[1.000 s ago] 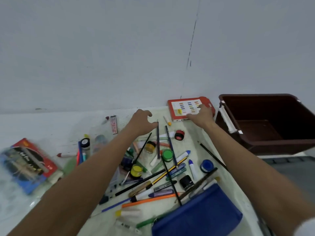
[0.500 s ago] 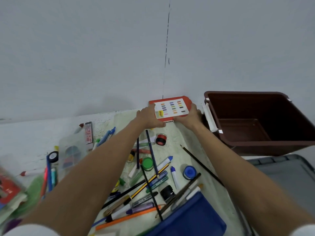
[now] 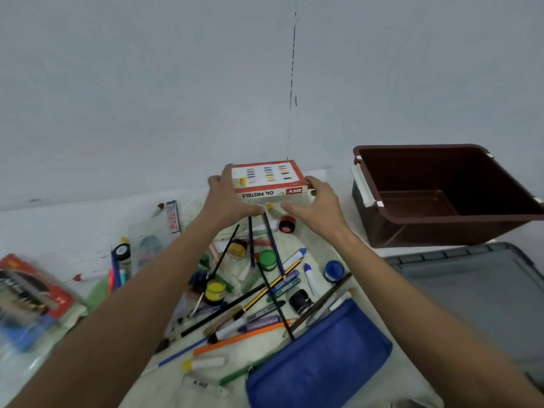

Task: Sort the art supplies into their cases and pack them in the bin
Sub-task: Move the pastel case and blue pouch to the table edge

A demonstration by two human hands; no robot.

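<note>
Both hands, left [image 3: 226,198] and right [image 3: 312,207], each grip an end of the pastel box [image 3: 268,179], raised at twelve o'clock above the clutter; bin [image 3: 441,228] waits at two o'clock, likely its destination.

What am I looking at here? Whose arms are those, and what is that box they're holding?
A camera worn on a person's head looks down, so you see their own two arms. The left hand and right hand hold a red-and-white cardboard oil pastels box between them. Below lie scattered pencils, pens and small paint jars, like the green-lidded jar. A blue fabric pouch lies nearest the camera. The brown plastic bin on the right is for packing.
</note>
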